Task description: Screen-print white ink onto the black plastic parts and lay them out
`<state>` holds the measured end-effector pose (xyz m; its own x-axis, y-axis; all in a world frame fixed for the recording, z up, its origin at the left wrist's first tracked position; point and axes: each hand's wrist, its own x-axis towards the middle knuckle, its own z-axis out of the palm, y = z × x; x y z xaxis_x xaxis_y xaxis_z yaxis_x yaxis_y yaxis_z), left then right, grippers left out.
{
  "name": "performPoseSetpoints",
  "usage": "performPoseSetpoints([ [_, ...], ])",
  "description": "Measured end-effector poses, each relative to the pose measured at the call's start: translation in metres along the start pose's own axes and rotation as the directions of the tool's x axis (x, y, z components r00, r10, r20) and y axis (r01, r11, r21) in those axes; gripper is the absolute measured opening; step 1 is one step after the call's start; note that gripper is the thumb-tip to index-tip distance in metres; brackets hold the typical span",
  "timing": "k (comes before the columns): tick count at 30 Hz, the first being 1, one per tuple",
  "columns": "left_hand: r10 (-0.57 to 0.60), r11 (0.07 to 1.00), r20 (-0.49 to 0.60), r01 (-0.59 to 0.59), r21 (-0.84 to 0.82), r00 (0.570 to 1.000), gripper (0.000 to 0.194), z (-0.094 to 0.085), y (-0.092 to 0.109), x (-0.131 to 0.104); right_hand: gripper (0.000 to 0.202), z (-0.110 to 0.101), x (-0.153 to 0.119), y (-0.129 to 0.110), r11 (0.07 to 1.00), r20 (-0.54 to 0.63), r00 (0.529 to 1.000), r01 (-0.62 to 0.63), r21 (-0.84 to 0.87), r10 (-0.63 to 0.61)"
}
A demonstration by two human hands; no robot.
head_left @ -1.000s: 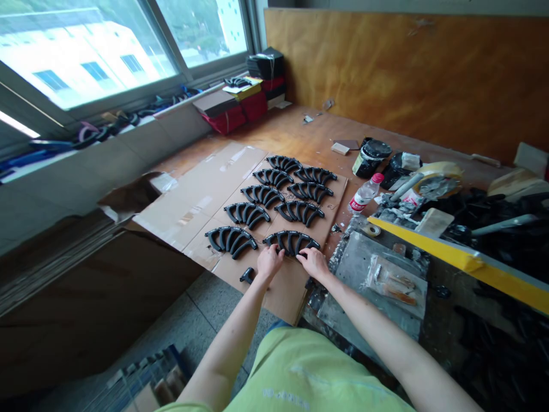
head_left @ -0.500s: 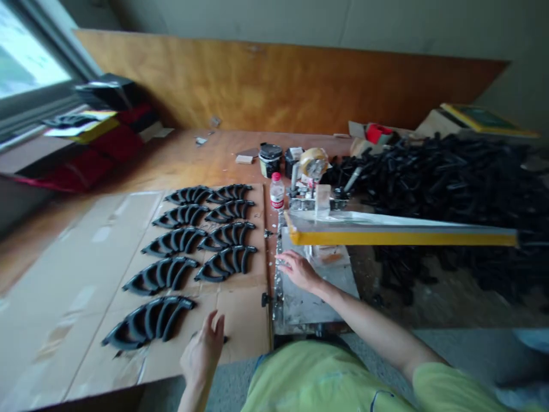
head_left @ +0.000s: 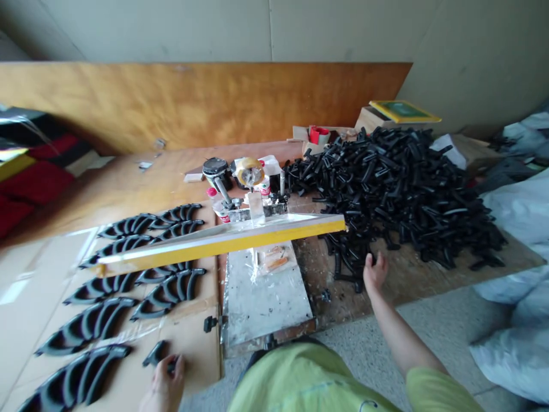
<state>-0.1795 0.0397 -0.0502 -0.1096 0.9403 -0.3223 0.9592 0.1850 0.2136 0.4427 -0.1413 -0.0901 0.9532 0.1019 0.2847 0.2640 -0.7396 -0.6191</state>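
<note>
My right hand (head_left: pixel 374 272) reaches to the near edge of a big heap of black curved plastic parts (head_left: pixel 394 183) and touches the closest pieces, fingers spread, with nothing held. My left hand (head_left: pixel 165 383) rests low on the cardboard sheet (head_left: pixel 193 349) with its fingers on a single small black part (head_left: pixel 155 353); I cannot tell whether it grips it. Rows of fanned black parts (head_left: pixel 98 320) lie on the cardboard to the left.
A raised yellow-edged screen frame (head_left: pixel 223 243) hangs over a grey printing plate (head_left: pixel 263 294). Behind it stand an ink can (head_left: pixel 213 169), a tape roll (head_left: pixel 249 170) and a water bottle (head_left: pixel 218 207). White bags (head_left: pixel 514 274) lie at right, a wooden panel (head_left: pixel 193 100) behind.
My view swung right from the window to the parts heap. My right hand left the fanned parts, crossed the plate and reached the heap. My left hand dropped back to the lone part.
</note>
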Motion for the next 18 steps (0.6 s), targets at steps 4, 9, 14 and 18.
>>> performPoseSetpoints([
  [4,0.019,1.000,-0.015,-0.019,0.012,1.000,0.049,0.005,0.030,0.009,0.056,0.041,-0.021,-0.044,0.995,0.004,0.997,-0.077,-0.059,0.078],
  [9,0.009,1.000,-0.006,-0.009,0.024,1.000,0.050,0.009,0.052,0.012,0.052,0.057,-0.052,-0.087,0.998,0.054,0.996,-0.070,-0.001,0.070],
  [14,-0.001,1.000,-0.020,0.001,0.013,1.000,0.048,0.013,0.056,0.011,0.046,0.040,-0.057,-0.086,0.992,0.288,0.950,0.120,0.029,-0.123],
  [18,0.032,0.999,-0.021,-0.032,-0.022,0.999,0.043,0.015,0.060,0.004,0.050,0.017,-0.039,-0.071,0.960,0.298,0.936,0.108,0.259,-0.186],
])
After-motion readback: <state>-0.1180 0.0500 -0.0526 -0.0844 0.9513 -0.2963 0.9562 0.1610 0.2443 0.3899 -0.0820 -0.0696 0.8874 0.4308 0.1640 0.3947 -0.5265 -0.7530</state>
